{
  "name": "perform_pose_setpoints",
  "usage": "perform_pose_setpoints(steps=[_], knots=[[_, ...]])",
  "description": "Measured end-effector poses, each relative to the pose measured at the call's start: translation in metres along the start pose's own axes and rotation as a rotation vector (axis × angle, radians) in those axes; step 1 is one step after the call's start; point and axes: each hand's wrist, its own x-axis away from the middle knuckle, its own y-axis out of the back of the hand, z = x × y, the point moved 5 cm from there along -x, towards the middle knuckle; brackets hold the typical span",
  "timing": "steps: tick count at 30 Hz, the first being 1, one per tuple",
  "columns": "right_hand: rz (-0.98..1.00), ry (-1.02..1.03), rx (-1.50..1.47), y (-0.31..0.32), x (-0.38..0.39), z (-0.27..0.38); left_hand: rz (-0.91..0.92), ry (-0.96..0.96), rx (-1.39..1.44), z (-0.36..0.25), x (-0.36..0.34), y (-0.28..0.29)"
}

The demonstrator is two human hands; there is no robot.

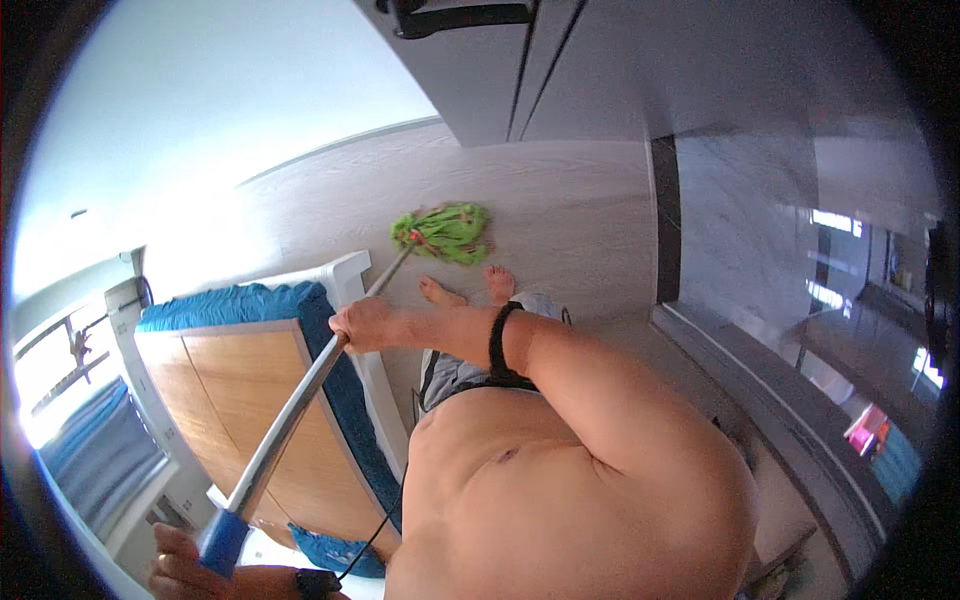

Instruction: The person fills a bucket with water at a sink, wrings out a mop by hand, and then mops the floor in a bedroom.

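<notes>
A mop with a silver pole point(285, 425) slants across the view, its blue end grip point(224, 543) at the lower left. My right hand point(364, 325) is closed around the middle of the pole, that arm reaching across my body. At the blue grip, my left hand point(178, 566) has its fingers curled about the end; the grip hides part of it. The mop's green strand head point(443, 234) lies spread on the pale floor, just ahead of my bare feet point(470, 288). A red piece shows where pole and head join.
Left of me stands a bed with a wooden panel point(245, 385) and blue bedding point(240, 302); the pole passes over it. Grey cabinet doors point(600, 75) rise ahead. A dark strip point(665, 220) edges the floor at right, beside a glossy grey surface point(745, 215). A window is far left.
</notes>
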Motion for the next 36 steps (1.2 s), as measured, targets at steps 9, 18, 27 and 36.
perform_pose_setpoints(steps=[9,18,27,36], knots=[[0.1,-0.113,0.146,0.058,0.076,-0.025,-0.338,0.215,0.415,0.075,0.088,0.033],[-0.092,-0.525,0.468,0.088,0.25,-0.226,0.142,0.636,0.863,0.192,0.135,-0.148],[0.318,-0.33,0.614,-0.079,0.127,-0.109,-0.358,0.572,0.793,0.127,0.29,0.011],[1.009,0.176,0.44,-0.361,0.033,0.161,-0.948,0.674,-0.051,-0.114,0.471,0.161]])
